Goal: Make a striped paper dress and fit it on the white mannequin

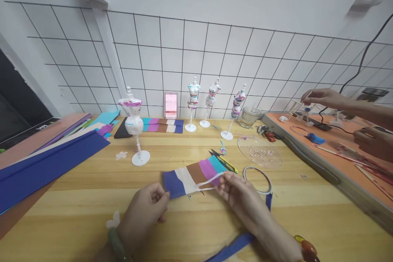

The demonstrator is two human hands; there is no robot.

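A striped paper piece (193, 177) in blue, cream, brown, purple and turquoise lies in front of me. My left hand (147, 204) is closed, thumb and fingers together, with the thumb tip at the blue corner of the piece. What sits between those fingers is hidden. Over the piece's right half, my right hand (242, 196) pinches thin white strips (211, 180), which trail leftward across the brown stripe. A tape roll (259, 178) rests beside my right hand, and a yellow craft knife (229, 163) lies just behind the striped piece.
Several painted mannequin stands (193, 98) stand at the back, one more (134, 120) nearer left. Coloured sheets (55, 168) are stacked at left. A clear plate (260, 151) holds small gems, beside a glass jar (250, 116). Another person's hands (322, 97) work over an orange-topped surface at right.
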